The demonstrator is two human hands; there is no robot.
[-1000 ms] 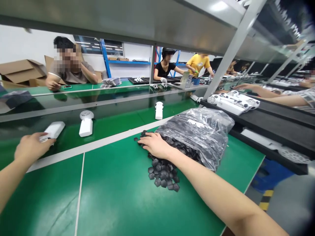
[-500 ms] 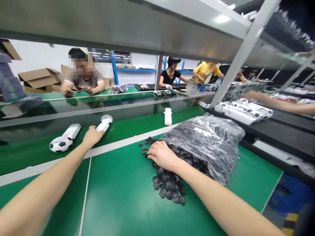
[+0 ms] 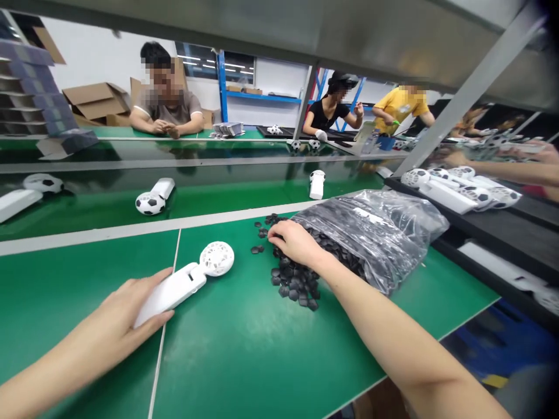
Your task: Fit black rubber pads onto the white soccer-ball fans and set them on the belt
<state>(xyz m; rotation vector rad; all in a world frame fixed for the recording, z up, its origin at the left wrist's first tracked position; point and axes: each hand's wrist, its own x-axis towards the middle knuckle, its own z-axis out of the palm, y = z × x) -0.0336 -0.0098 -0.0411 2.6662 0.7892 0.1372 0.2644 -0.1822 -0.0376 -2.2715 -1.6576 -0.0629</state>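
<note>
Left hand, thumb and fingers closed around the handle of a white fan, left of the plastic bag, seemingly to leave its head accessible; right hand, fingers curled onto black pieces at the bag's mouth, pinch unclear.

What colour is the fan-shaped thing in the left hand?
The fan-shaped thing in the left hand is plain white, shown in the head view.

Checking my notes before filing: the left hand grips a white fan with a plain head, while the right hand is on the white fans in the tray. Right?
Not quite: the right hand is on the black pieces, as the head view shows.
</note>
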